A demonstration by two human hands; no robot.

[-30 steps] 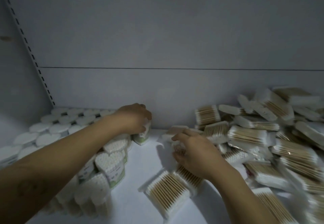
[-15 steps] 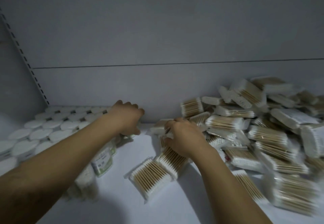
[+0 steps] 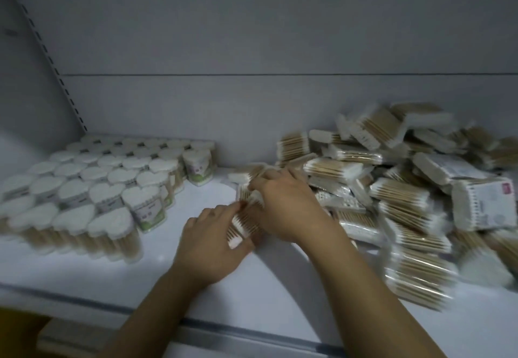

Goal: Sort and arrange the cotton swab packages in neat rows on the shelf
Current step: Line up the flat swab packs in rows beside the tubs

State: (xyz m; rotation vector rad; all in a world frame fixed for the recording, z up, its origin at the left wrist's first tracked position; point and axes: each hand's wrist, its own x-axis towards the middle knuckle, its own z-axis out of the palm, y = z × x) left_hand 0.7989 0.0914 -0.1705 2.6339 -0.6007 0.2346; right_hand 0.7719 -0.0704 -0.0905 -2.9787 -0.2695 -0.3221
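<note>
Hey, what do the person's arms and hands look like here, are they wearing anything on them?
Both the left forearm and the right forearm are bare down to the frame's lower edge; no sleeves show. The left hand and the right hand wear no gloves. No watch, bracelet or ring is visible, though motion blur could hide something small.

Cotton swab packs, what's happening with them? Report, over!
Holding flat packs: left hand, right hand. Rows of heart tubs done at left. Nothing blocking; loose pile unsorted at right.
</note>
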